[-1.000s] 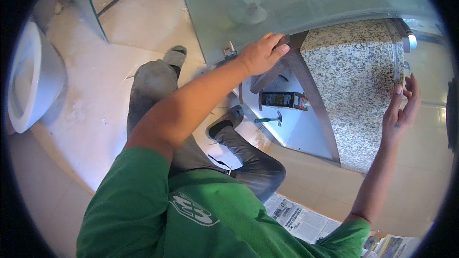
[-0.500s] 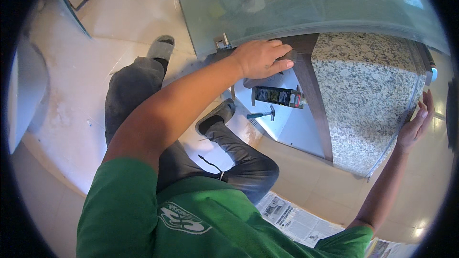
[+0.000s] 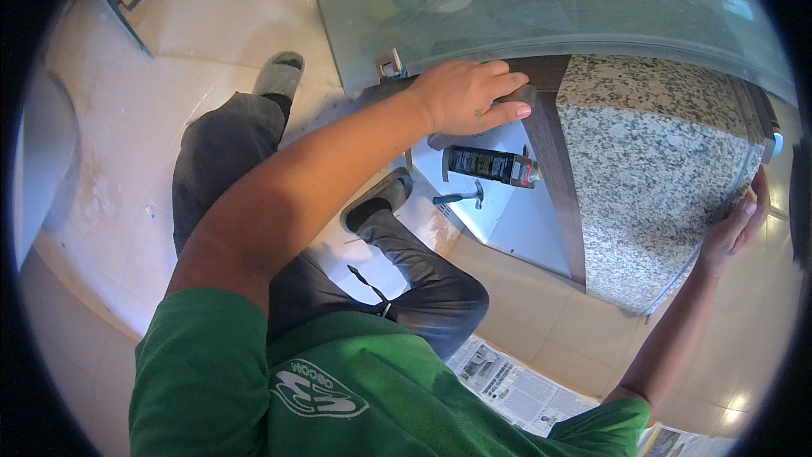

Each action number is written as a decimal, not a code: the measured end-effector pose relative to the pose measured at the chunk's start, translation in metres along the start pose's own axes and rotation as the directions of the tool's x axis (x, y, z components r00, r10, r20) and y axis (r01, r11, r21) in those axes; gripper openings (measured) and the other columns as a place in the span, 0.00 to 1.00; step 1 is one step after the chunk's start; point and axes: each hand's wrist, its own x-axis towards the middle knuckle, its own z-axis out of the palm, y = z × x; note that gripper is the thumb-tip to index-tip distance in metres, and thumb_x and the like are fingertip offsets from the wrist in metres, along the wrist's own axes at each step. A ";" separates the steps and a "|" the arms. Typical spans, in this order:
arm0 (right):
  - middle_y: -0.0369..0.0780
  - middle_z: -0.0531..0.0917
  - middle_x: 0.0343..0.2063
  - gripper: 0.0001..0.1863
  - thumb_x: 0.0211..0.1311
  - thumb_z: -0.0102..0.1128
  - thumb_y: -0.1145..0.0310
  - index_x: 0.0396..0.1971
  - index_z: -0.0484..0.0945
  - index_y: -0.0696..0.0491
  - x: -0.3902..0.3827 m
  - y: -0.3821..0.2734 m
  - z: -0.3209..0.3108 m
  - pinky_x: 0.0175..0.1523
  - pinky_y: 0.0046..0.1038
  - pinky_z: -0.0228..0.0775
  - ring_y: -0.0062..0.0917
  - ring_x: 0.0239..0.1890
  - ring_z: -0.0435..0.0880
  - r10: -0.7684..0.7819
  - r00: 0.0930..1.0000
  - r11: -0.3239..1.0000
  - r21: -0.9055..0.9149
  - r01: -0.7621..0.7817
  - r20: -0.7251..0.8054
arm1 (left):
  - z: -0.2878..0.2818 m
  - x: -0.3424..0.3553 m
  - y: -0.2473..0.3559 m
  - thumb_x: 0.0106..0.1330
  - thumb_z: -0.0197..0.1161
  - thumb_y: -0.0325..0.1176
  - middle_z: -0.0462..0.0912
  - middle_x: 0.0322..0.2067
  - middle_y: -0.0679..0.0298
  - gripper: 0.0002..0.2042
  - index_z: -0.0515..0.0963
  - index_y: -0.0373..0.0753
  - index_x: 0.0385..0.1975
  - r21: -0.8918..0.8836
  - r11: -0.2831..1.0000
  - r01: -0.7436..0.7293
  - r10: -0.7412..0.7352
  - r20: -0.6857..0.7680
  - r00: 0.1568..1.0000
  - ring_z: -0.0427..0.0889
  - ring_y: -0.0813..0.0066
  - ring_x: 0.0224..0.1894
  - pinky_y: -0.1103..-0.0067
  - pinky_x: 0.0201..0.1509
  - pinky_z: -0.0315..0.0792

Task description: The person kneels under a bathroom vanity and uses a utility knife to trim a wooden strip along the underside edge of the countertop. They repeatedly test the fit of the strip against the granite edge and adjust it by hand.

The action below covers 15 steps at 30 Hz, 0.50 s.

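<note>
My left hand (image 3: 471, 99) is closed over a dark grey piece (image 3: 522, 97) at the upper end of an opened cabinet. Its thumb lies along the near side, and the palm hides most of the piece. At the far right, my right hand (image 3: 737, 227) rests against the edge of a speckled granite slab (image 3: 651, 178), fingers stretched along it. Below my left hand, a black rectangular container (image 3: 484, 166) with a printed label lies inside the white cabinet interior (image 3: 533, 233). A hammer (image 3: 461, 197) with a teal handle lies beside it, touched by neither hand.
A large glass panel (image 3: 541, 0) spans the far side, with a metal fitting (image 3: 390, 64) at its lower edge. Dark wooden trim (image 3: 565, 186) borders the granite. Newspaper sheets (image 3: 516, 385) cover the floor near me. A curved white object (image 3: 51, 161) stands at the left.
My left hand has shifted slightly right along the upper end of the cabinet. My right hand stays at the granite edge, and the whole view has tilted a little.
</note>
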 end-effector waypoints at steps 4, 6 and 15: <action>0.50 0.74 0.61 0.32 0.81 0.36 0.51 0.64 0.67 0.66 0.003 -0.001 -0.007 0.66 0.35 0.65 0.35 0.62 0.74 -0.074 0.996 0.991 -0.105 0.078 0.047 | 0.002 0.002 -0.001 0.73 0.51 0.57 0.79 0.42 0.56 0.27 0.75 0.41 0.59 -0.025 0.999 -0.036 0.035 -0.026 0.999 0.83 0.53 0.43 0.61 0.46 0.77; 0.50 0.75 0.60 0.32 0.81 0.36 0.51 0.63 0.68 0.66 0.002 -0.002 -0.009 0.66 0.35 0.64 0.35 0.62 0.75 -0.092 0.994 0.982 -0.157 0.100 0.059 | 0.001 0.008 -0.006 0.73 0.51 0.57 0.79 0.42 0.55 0.27 0.76 0.40 0.58 -0.023 0.999 -0.047 0.048 0.031 0.998 0.83 0.53 0.43 0.61 0.45 0.77; 0.51 0.75 0.58 0.35 0.80 0.35 0.46 0.62 0.69 0.66 -0.006 0.020 -0.015 0.66 0.36 0.64 0.36 0.60 0.74 -0.037 0.999 0.990 -0.137 0.039 0.017 | -0.005 0.020 -0.021 0.74 0.49 0.57 0.80 0.42 0.55 0.27 0.76 0.39 0.56 0.106 0.972 -0.212 0.204 0.084 0.975 0.82 0.54 0.46 0.62 0.47 0.76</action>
